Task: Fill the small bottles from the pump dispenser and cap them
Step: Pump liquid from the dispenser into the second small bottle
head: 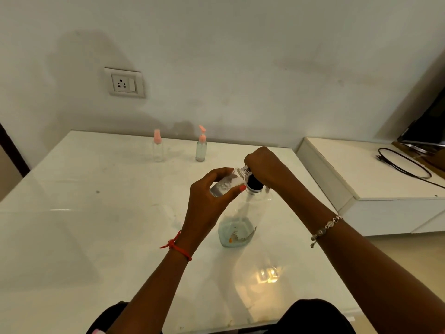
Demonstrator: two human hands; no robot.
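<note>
My left hand (pixel 209 196) grips a bottle (pixel 225 183) between thumb and curled fingers. It is tilted, with its open mouth at 2 o'clock, touching the black neck of the dispenser (pixel 240 222). My right hand (pixel 262 165) is curled over the dispenser's top. The dispenser stands on the table (pixel 96 213), pale liquid low inside. Far off by the wall stand two pink-topped bottles: an empty one (pixel 157 150) at 11 o'clock and a filled one (pixel 201 151) at 12.

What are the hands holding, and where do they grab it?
The left hand grips the small bottle round its body. The right hand wraps the top of the pump dispenser.
</note>
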